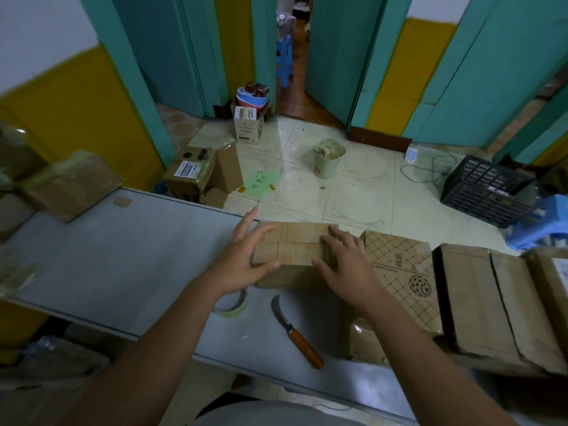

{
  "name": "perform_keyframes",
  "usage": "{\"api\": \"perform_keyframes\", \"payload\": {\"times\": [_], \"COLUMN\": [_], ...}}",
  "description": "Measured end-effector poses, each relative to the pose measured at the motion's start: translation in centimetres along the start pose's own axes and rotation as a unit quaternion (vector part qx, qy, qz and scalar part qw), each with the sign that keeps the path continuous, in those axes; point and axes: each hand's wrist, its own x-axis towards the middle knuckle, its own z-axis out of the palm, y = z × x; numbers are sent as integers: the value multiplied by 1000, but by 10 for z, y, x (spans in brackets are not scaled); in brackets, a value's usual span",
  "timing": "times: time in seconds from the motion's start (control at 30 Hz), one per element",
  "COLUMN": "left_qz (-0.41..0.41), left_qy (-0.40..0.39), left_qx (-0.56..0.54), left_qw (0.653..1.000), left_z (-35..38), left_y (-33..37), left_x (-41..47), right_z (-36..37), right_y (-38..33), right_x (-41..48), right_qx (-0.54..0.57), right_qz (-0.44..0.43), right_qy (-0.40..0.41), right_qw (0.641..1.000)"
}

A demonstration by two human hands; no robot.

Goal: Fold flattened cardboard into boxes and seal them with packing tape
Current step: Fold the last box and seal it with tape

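Note:
A small brown cardboard box (295, 250) stands on the grey table (123, 256), its top flaps folded flat and meeting at a middle seam. My left hand (246, 256) presses on the box's left end with fingers spread and thumb on the near edge. Flat on the right end of the flaps lies my right hand (344, 259), thumb on the near edge too. A roll of clear packing tape (233, 304) lies on the table just under my left wrist, partly hidden by it. An orange-handled knife (295, 330) with a curved blade lies in front of the box.
Taped cardboard boxes (479, 302) and a patterned box (402, 281) crowd the table's right end. More wrapped boxes (70, 186) are stacked at the left. Beyond the table, the tiled floor holds a pale bucket (327, 159), cartons (196, 173), a black crate (488, 192) and a blue stool (541, 222).

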Motion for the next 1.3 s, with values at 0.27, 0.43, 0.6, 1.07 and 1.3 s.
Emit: {"api": "perform_keyframes", "payload": {"times": [0.27,0.43,0.6,1.07,1.3], "left_qz": [-101,-97,-76,-127,-117], "left_qy": [131,31,15,-1,19], "left_qx": [-22,112,158,-161,-272], "left_qw": [986,988,984,979,955], "left_z": [33,48,54,23,6], "left_y": [-44,-52,-54,-14,-3], "left_x": [-69,-79,-81,-25,-24], "right_z": [-1,-1,-1,-1,-25], "right_y": [-2,-2,-2,8,12], "right_x": [3,5,7,9,24], "right_qx": [7,3,-7,-23,135], "right_qz": [-15,-19,-31,-48,35], "right_qy": [12,19,14,-2,2], "right_qw": [1000,1000,999,999,990]}}
